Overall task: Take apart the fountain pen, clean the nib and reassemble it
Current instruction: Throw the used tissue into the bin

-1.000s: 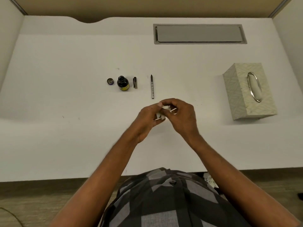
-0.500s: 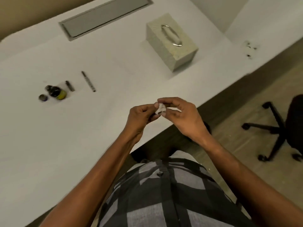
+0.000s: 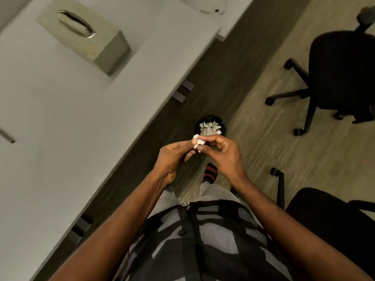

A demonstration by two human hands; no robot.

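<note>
Over our lap, off the desk and above the wood-grain floor, our left hand (image 3: 174, 154) and right hand (image 3: 220, 151) meet fingertip to fingertip, both pinched shut on a small crumpled wad of white tissue (image 3: 197, 141); whether the nib section is still wrapped inside it we cannot tell, since no metal shows. A second ago this same pinch hung over the white desktop (image 3: 85, 110) in front of the ink bottle and pen parts; now we have swung to the right, and the hands sit clear of the desk's near edge with the parts gone from view, save a thin dark pen piece (image 3: 7, 136) at the far left margin. Just beyond the hands, on the floor, stands a round black waste bin (image 3: 222, 123) already holding crumpled white paper (image 3: 210, 127). We judge that the wiping is ending and the used tissue is about to be dropped, after which reassembly waits back on the desk. The path down to the bin looks open, with the desk edge to the left and our striped shoe (image 3: 210, 173) below. Farther off, the grey patterned tissue box (image 3: 105, 47) rests near the desk's edge, and a black wheeled office chair (image 3: 341, 72) stands well apart on the right.
</note>
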